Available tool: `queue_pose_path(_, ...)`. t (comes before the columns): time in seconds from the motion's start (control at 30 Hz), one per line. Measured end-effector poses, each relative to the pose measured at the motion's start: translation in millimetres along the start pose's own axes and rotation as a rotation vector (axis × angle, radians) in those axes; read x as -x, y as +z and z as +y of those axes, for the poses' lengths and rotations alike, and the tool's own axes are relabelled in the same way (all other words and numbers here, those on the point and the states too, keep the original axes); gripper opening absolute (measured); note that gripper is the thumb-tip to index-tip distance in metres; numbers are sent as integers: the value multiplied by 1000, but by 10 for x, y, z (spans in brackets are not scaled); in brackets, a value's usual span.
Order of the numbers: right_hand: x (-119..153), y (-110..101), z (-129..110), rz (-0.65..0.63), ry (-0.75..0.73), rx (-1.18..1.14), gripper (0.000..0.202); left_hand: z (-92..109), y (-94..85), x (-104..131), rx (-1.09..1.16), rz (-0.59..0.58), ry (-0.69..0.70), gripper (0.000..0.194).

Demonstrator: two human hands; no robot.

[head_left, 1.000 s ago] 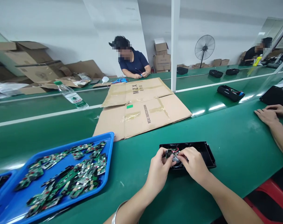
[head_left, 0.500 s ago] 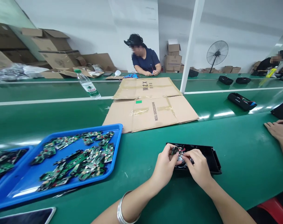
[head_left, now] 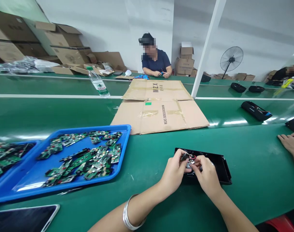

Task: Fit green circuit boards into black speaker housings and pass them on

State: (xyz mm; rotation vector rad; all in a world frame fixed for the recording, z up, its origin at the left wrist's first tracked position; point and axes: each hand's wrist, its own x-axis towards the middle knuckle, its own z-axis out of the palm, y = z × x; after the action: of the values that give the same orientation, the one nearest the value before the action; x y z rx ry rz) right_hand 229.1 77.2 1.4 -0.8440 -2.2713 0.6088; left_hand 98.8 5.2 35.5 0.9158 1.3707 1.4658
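Note:
Above the left part of a black plastic housing [head_left: 220,162], both my hands meet at a cluster of small parts and wires. My left hand [head_left: 174,169] pinches a small dark circuit board [head_left: 185,157]. Thumb and fingers of my right hand [head_left: 207,172] are closed on the thin wires [head_left: 193,157], some of them red, that run beside it. A silvery piece shows between the two thumbs; its kind is too small to tell. My fingers hide the exact joint between wires and board. The housing lies open side up on the green table.
A blue tray [head_left: 28,190] of green circuit boards [head_left: 98,161] stands left, another tray [head_left: 36,145] beside it. A tablet-like device [head_left: 23,219] lies front left. Flattened cardboard [head_left: 147,120], a water bottle [head_left: 98,83] and a black speaker-like case [head_left: 255,110] lie beyond. A co-worker's hand [head_left: 290,145] rests right.
The view has shifted slightly. My hands stay over the housing with the fingers slightly repositioned around the same small parts. The person opposite has raised something blue in their hands.

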Motion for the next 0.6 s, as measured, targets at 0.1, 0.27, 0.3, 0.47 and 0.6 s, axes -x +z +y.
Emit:
queue_pose_path(0.1, -39, -41, -17, -119, 150, -115, 24, 11, -8, 14, -63, -71, 26, 11)
queue_pose_path(0.27, -91, -103, -36, -210, 170, -99, 17, 6, -10, 43, -162, -115, 79, 15)
queue_pose_path(0.3, -86, -99, -32, -193, 163, -73, 16, -1, -8, 48, -171, -112, 84, 15)
queue_pose_path(0.47, -36, -51, 6, -146, 133, -13, 15, -46, 9, 68, -267, -74, 84, 18)
queue_pose_path(0.6, -25, -51, 22, -161, 127, -11, 17, -74, 30, 95, -328, -58, 89, 17)
